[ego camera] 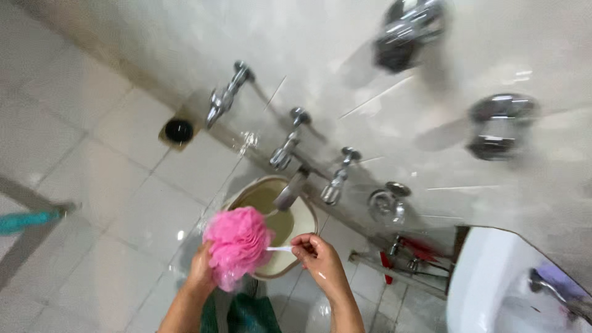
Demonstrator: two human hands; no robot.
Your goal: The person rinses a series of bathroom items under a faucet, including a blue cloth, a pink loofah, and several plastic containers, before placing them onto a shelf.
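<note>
**Camera placement: single head-worn view**

One view only, worn on the person's head, looking steeply down and forward at a tiled bathroom wall and floor. Both hands sit close, low in frame centre; the round beige plastic bucket (295,229) lies just beyond them. Upper edges are blurred.

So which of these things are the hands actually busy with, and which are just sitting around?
In use:
pink mesh sponge, held by the left hand
its white cord, pinched by the right hand
beige bucket beneath

Just around:
wall taps
floor drain
white toilet
teal handle
</note>
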